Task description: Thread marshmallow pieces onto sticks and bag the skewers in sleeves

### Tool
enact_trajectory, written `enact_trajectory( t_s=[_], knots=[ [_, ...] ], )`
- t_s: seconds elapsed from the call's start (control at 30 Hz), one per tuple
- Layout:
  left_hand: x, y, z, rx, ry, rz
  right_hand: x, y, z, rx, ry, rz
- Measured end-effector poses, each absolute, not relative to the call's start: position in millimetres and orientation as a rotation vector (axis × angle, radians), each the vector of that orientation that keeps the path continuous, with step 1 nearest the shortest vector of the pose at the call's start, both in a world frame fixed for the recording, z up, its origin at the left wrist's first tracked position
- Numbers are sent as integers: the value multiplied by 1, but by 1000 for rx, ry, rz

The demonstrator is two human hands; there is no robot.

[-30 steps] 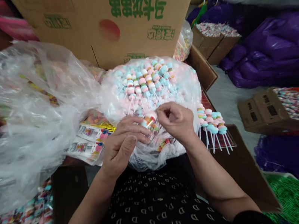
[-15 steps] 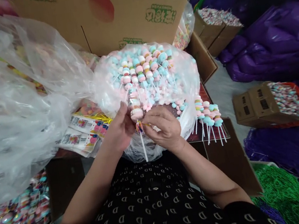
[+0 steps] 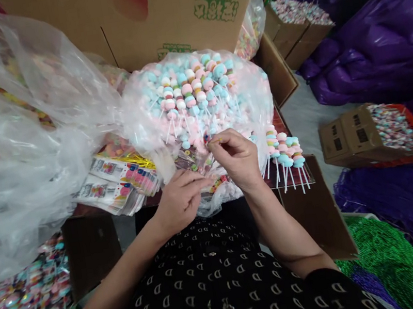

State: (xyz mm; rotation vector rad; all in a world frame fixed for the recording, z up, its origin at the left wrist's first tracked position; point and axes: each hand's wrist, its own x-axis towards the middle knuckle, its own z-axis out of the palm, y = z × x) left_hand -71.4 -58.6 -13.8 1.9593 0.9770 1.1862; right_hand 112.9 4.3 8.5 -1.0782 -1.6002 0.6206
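Hands apart but close, at chest level. Right hand (image 3: 234,159) pinches a small coloured piece (image 3: 207,137) between thumb and fingertips; its exact kind is too small to tell. Left hand (image 3: 181,200) lies open, fingers loosely curled, over the near, crumpled edge of a clear bag (image 3: 156,131), not clamped on anything visible. The bag sits directly ahead of both hands, filled with pink-and-blue candy skewers (image 3: 189,92). Just right of the right hand, more skewers (image 3: 284,150) stand with sticks pointing toward the person. Left of the left hand lies a stack of printed cards (image 3: 113,185), gold ties (image 3: 133,161) just beyond it. Farther ahead, a cardboard box (image 3: 130,20). Far right, purple bags (image 3: 374,49).
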Motion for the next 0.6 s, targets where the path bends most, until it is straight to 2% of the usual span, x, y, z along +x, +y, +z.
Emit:
enact_trajectory(
  t_s=[0.13,0.23,0.33,0.6],
  knots=[
    [-62,-41,-23,1129,874,1101,110,-15,12,-933,-1800,576],
    [-67,-26,-15,887,785,1221,112,-24,2,-892,-1918,627],
    [-77,-27,-5,1129,787,1280,116,-21,-10,-913,-1890,704],
    [-65,-54,-21,2539,848,1368,122,-1,-22,-1060,-1413,1116]
  ],
)
